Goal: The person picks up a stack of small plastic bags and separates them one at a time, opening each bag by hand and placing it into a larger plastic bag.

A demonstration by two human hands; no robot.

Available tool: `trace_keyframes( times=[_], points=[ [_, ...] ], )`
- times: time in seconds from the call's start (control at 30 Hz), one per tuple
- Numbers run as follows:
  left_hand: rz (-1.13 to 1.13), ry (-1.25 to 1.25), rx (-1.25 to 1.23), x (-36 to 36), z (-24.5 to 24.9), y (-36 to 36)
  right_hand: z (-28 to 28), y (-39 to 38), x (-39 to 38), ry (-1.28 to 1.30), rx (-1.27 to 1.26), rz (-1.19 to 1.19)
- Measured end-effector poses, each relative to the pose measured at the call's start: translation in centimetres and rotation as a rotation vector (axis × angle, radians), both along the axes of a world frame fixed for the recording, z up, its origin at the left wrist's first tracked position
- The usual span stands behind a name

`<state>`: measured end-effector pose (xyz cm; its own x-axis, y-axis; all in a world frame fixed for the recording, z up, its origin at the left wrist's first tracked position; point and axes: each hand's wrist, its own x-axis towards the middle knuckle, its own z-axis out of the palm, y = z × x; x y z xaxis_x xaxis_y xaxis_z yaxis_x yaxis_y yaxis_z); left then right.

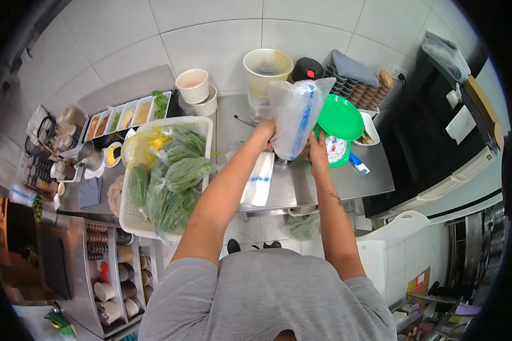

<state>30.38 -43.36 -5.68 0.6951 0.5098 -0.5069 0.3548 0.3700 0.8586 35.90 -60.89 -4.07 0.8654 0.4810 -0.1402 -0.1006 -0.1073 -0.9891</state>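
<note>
Presently, the left hand (263, 134) is closed around the left side of one plastic bag (301, 116), held upright above the steel table (226, 126). The bag is translucent and wrinkled, wide at the top and narrower below, with blue print along it. The right hand (317, 152) has its fingers bent at the bag's lower right side, close to the scale; if they grasp the bag, I cannot tell.

Just beside is one green scale (337, 149), with a round white dial and a smooth, round green pan (340, 117). Below the bag lies a white, flat plastic packet (258, 184) with a blue stripe. One dark pen (244, 121) is near the left hand, and one blue-and-white object (359, 162) is right of the scale.

Farther out, two round, cream-coloured tubs (192, 86) stand near one tall plastic bucket (267, 71). On the left, one white perforated basket (132, 220) carries several thin, shiny bags of long green vegetables (181, 170); their exact number is hidden. Behind it, six narrow white containers (128, 114) hold food.
</note>
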Motion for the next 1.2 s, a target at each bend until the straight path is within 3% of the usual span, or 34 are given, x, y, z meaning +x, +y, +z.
trace_keyframes(
  times=[0.13,0.33,0.4,0.43,0.53,0.6,0.67,0.73,0.9,1.0,1.1,1.2],
  points=[
    [0.063,-0.058,-0.004,0.2,0.3,-0.6,0.1,-0.6,1.6,-0.032,-0.044,-0.008],
    [0.126,0.052,0.106,-0.2,1.0,-1.0,-0.3,-1.9,2.0,-0.074,0.007,-0.010],
    [0.163,0.044,0.790,-1.7,0.1,-0.6,-2.7,-2.2,1.6,-0.125,0.183,-0.098],
    [0.172,0.045,1.133,-3.1,0.1,-0.8,-3.2,-2.9,0.6,-0.147,0.109,-0.017],
    [-0.130,0.231,1.053,-8.9,1.8,-4.6,-4.3,-4.4,-2.6,-0.260,-0.103,0.205],
    [-0.137,0.364,1.087,-11.9,1.5,-9.4,-4.6,-3.7,-5.3,-0.401,-0.232,0.333],
    [-0.238,0.257,1.460,-14.1,-4.4,-11.5,-4.1,-2.9,-7.1,-0.764,-0.154,0.387],
    [-0.205,0.119,1.509,-15.5,-5.2,-12.2,-3.8,-1.7,-7.5,-0.993,-0.063,0.456],
    [-0.172,-0.100,1.500,-17.6,-4.4,-11.6,-4.8,-0.8,-7.6,-0.921,-0.325,0.484],
    [0.140,-0.064,1.423,-18.0,-4.3,-11.0,-5.2,-1.7,-7.3,-0.864,-0.386,0.463],
    [0.098,0.156,1.435,-18.3,-4.0,-10.1,-5.0,-2.3,-7.6,-0.777,-0.393,0.435],
    [0.130,0.126,1.470,-17.9,-4.1,-9.4,-5.1,-2.4,-7.5,-0.749,-0.362,0.421]
  ],
)
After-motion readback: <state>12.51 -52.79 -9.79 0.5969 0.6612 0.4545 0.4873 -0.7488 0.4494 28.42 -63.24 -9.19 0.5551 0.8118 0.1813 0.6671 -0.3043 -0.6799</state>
